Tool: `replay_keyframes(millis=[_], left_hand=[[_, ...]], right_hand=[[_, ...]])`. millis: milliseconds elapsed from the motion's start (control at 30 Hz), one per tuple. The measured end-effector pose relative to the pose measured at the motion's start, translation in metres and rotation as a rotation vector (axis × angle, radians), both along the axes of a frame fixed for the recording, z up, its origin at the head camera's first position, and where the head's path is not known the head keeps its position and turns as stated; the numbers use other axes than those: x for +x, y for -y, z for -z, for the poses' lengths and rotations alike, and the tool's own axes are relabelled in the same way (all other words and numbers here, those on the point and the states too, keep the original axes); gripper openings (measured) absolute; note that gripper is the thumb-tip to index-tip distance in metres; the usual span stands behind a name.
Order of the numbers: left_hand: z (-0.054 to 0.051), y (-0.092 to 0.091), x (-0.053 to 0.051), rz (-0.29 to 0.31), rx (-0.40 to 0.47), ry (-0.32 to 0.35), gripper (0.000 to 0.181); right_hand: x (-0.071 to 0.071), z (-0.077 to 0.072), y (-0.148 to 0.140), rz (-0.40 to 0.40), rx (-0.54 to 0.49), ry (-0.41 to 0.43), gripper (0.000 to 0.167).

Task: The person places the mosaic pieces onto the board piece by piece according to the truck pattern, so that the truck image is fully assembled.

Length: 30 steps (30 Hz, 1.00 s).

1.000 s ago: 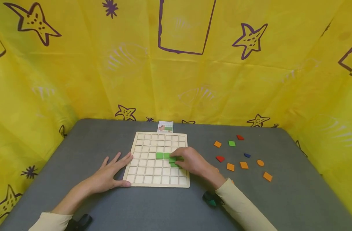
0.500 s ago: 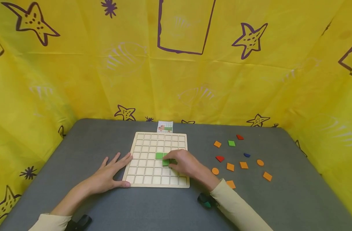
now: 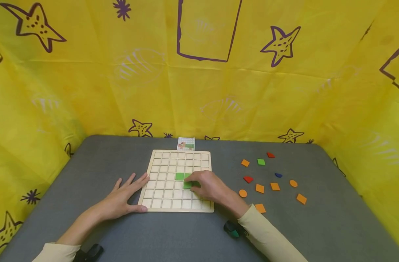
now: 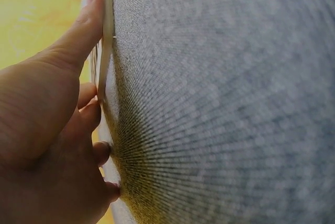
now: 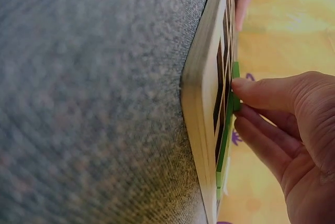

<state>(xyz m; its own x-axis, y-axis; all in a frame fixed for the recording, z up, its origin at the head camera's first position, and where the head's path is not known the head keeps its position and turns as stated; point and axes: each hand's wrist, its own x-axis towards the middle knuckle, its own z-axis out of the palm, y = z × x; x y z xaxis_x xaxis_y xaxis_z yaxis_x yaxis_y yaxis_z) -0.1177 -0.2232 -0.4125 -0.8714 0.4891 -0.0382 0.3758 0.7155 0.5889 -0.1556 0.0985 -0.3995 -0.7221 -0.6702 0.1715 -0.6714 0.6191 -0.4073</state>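
A pale wooden board (image 3: 157,194) with a grid of square recesses lies on the table. My left hand (image 3: 121,202) touches its left edge and corner with fingers spread and thumb at the near side. Over the middle of the grid, my right hand (image 3: 207,185) pinches a green square tile (image 3: 187,185) between thumb and fingers. In the right wrist view, this green tile (image 5: 236,70) stands slightly proud of the board. Just behind it a green tile (image 3: 180,176) fills a recess, with more green beside it, partly covered by my right hand.
Behind the board lies a small printed card (image 3: 186,144) with a coloured grid picture. To the right are scattered several orange pieces (image 3: 260,188), two red pieces (image 3: 248,179), a green tile (image 3: 261,162) and a blue half-round (image 3: 278,175). A yellow patterned cloth (image 3: 199,91) surrounds the grey table (image 3: 173,236).
My right hand has shifted a little left across the board with the green tile, then held nearly still. The left hand has stayed at the board's edge.
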Motion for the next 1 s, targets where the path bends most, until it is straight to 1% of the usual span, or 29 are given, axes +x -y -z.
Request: replay_keyframes(millis=[267, 600, 767, 1000], left_hand=[[-0.002, 0.000, 0.000, -0.002, -0.008, -0.003, 0.101], [-0.001, 0.000, 0.000, -0.001, -0.009, 0.001, 0.101], [-0.002, 0.000, -0.001, 0.000, -0.013, -0.001, 0.101], [0.001, 0.000, -0.001, 0.002, -0.015, -0.011, 0.101]], right_hand=[[-0.001, 0.001, 0.001, 0.021, 0.006, -0.009, 0.028], [-0.001, 0.000, -0.002, 0.011, -0.021, -0.015, 0.026], [-0.002, -0.001, -0.009, 0.014, -0.039, -0.030, 0.026], [-0.005, -0.004, -0.025, 0.055, -0.060, -0.025, 0.029]])
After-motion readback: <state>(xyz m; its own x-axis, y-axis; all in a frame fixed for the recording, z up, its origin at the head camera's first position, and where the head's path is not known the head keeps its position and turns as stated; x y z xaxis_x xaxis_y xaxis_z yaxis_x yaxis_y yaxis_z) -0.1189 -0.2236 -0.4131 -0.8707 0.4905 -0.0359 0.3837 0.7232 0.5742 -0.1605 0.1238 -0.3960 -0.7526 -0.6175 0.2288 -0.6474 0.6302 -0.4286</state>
